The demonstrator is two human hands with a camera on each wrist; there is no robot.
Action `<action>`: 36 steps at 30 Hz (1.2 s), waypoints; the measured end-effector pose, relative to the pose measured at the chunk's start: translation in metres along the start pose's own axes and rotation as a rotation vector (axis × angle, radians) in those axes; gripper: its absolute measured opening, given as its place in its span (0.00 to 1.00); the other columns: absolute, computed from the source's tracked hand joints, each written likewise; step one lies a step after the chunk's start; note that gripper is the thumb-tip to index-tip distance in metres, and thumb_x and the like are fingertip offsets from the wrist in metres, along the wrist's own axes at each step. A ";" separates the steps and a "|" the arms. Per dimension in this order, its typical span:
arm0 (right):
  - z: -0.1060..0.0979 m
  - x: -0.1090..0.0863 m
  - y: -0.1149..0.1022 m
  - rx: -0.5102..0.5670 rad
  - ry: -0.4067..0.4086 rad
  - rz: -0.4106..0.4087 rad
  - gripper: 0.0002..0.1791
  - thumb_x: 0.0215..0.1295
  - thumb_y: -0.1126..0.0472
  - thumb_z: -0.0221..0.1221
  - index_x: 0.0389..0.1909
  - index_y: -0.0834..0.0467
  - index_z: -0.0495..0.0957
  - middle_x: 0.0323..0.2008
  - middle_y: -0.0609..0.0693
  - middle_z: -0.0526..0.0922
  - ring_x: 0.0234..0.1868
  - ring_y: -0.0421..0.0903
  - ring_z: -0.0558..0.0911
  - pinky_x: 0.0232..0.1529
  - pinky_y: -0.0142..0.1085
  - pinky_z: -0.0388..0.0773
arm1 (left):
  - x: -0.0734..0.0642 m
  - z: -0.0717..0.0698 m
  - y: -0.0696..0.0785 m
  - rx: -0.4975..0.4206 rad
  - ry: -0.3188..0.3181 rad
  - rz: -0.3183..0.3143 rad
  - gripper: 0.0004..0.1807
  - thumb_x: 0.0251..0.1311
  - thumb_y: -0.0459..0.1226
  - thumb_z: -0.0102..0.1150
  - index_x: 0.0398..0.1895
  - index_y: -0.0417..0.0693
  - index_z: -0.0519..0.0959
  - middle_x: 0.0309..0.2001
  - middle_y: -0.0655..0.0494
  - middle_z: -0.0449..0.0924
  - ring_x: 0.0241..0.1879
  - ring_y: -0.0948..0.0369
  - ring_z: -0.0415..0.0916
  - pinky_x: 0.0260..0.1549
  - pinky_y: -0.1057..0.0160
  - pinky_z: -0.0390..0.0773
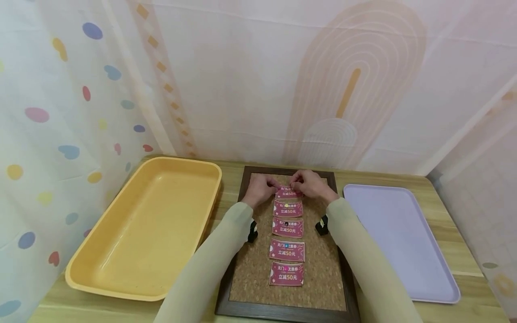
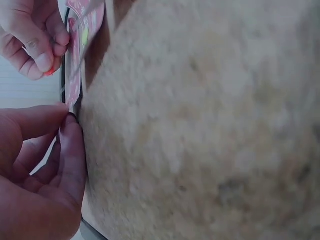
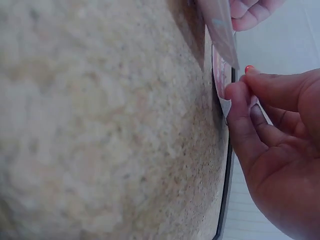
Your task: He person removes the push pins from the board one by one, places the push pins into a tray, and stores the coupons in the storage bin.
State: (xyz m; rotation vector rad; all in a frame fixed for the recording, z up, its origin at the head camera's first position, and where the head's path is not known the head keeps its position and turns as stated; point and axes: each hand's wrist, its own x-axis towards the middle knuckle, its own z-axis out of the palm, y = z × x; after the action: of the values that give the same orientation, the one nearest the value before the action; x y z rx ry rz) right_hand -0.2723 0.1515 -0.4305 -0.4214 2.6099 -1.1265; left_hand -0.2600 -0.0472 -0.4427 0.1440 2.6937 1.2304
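Several pink paper coupons run in a column down a cork board (image 1: 250, 273) with a dark frame. Over the topmost coupon (image 1: 288, 194), my left hand (image 1: 260, 188) pinches its left edge between thumb and fingertips. From the other side comes my right hand (image 1: 313, 185), with a red pushpin (image 3: 249, 68) between thumb and fingertip, mostly hidden by them. Its other fingers are at the coupon's right edge, which curls up a little in the right wrist view. Each lower coupon bears a pin near its upper middle: yellow (image 1: 286, 205), black (image 1: 286, 223), blue (image 1: 286, 245) and pink (image 1: 286, 268).
A deep yellow tray (image 1: 214, 197) stands on the wooden table left of the board. To the right lies a shallow lilac tray (image 1: 400, 233). Behind the table hangs a patterned curtain (image 1: 242, 89). Dark wrist cameras (image 1: 322, 225) sit at both cuffs.
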 end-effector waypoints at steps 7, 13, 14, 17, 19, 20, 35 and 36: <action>-0.001 -0.005 -0.006 0.012 0.065 -0.050 0.07 0.78 0.62 0.56 0.46 0.61 0.81 0.40 0.56 0.84 0.37 0.50 0.81 0.38 0.40 0.77 | 0.001 -0.003 0.001 -0.070 0.035 -0.053 0.08 0.72 0.32 0.61 0.42 0.40 0.89 0.48 0.47 0.86 0.48 0.53 0.80 0.48 0.55 0.80; -0.004 -0.014 -0.008 0.031 0.118 -0.071 0.07 0.78 0.62 0.56 0.46 0.60 0.81 0.42 0.55 0.83 0.40 0.49 0.80 0.42 0.42 0.77 | -0.004 -0.010 0.002 -0.130 0.041 -0.066 0.09 0.72 0.33 0.60 0.45 0.40 0.89 0.46 0.46 0.87 0.44 0.55 0.82 0.44 0.58 0.81; -0.004 -0.016 -0.008 0.037 0.128 -0.071 0.07 0.78 0.62 0.56 0.47 0.60 0.81 0.42 0.55 0.83 0.41 0.49 0.80 0.43 0.42 0.77 | -0.004 -0.012 0.003 -0.123 0.042 -0.058 0.09 0.72 0.33 0.61 0.45 0.40 0.89 0.46 0.46 0.87 0.44 0.55 0.82 0.43 0.58 0.81; -0.007 -0.019 -0.010 0.060 0.161 -0.079 0.07 0.78 0.62 0.57 0.47 0.61 0.81 0.40 0.56 0.84 0.41 0.53 0.82 0.41 0.42 0.77 | -0.006 -0.018 0.008 -0.105 0.050 -0.041 0.08 0.72 0.33 0.61 0.45 0.41 0.89 0.47 0.47 0.87 0.45 0.54 0.81 0.43 0.58 0.80; -0.010 -0.022 -0.009 0.071 0.176 -0.104 0.07 0.78 0.64 0.57 0.46 0.62 0.81 0.39 0.56 0.84 0.41 0.55 0.82 0.40 0.41 0.77 | -0.008 -0.021 0.011 -0.110 0.050 -0.038 0.08 0.72 0.34 0.62 0.45 0.41 0.88 0.47 0.47 0.86 0.45 0.54 0.81 0.43 0.58 0.81; -0.011 -0.023 -0.009 0.075 0.180 -0.117 0.07 0.77 0.64 0.57 0.46 0.63 0.81 0.39 0.56 0.85 0.41 0.56 0.83 0.39 0.40 0.77 | -0.009 -0.023 0.012 -0.113 0.052 -0.036 0.08 0.72 0.34 0.62 0.45 0.41 0.88 0.47 0.47 0.86 0.44 0.54 0.81 0.42 0.58 0.81; -0.024 -0.056 -0.004 0.123 0.215 -0.161 0.06 0.78 0.65 0.56 0.45 0.63 0.79 0.37 0.60 0.82 0.40 0.63 0.80 0.35 0.38 0.74 | -0.017 -0.049 0.018 -0.428 0.003 -0.003 0.11 0.70 0.28 0.60 0.52 0.32 0.79 0.48 0.39 0.82 0.47 0.47 0.83 0.50 0.52 0.83; -0.025 -0.058 -0.004 0.111 0.219 -0.169 0.06 0.78 0.64 0.56 0.45 0.63 0.79 0.36 0.59 0.82 0.40 0.61 0.80 0.35 0.38 0.74 | -0.017 -0.051 0.018 -0.430 0.002 -0.004 0.11 0.70 0.28 0.60 0.52 0.32 0.79 0.48 0.40 0.82 0.47 0.47 0.83 0.52 0.51 0.83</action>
State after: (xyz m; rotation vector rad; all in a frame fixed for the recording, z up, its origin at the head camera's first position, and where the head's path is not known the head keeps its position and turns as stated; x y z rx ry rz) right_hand -0.2273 0.1864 -0.4034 -0.5302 2.7197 -1.4405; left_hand -0.2528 -0.0758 -0.3939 0.0782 2.3582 1.7685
